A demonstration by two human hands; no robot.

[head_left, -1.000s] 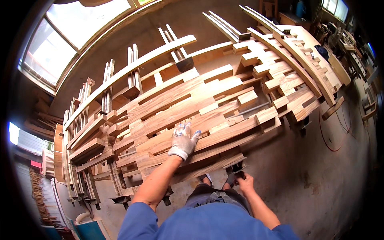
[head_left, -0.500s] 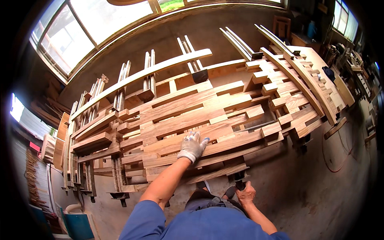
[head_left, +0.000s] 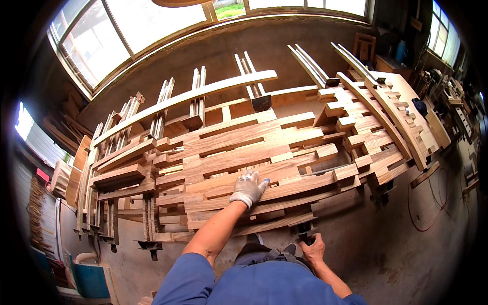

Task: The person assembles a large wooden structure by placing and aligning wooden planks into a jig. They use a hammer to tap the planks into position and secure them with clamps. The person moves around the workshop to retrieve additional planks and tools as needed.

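My left hand (head_left: 248,189), in a pale work glove, lies on the near boards of a wooden panel (head_left: 229,151) made of staggered strips with gaps between them. Its fingers are stretched out and hold nothing. Below the panel's near edge, my bare right hand (head_left: 313,247) has its fingers wrapped round the end of a dark metal bar clamp (head_left: 305,228). The clamp's handle is mostly hidden by the hand. Just above the clamp end runs a curved wooden rail (head_left: 277,222) along the panel's near side.
More bar clamps (head_left: 249,71) stick up behind the panel, with a long curved board (head_left: 188,104) lying across them. To the right stands another stepped wooden panel (head_left: 376,132) topped by two curved boards (head_left: 396,114). A thin hose (head_left: 423,230) lies on the concrete floor.
The view has shifted slightly, so the panel and clamps sit a little differently in the picture. Both hands keep nearly the same places; the right fingers are still on the clamp end.
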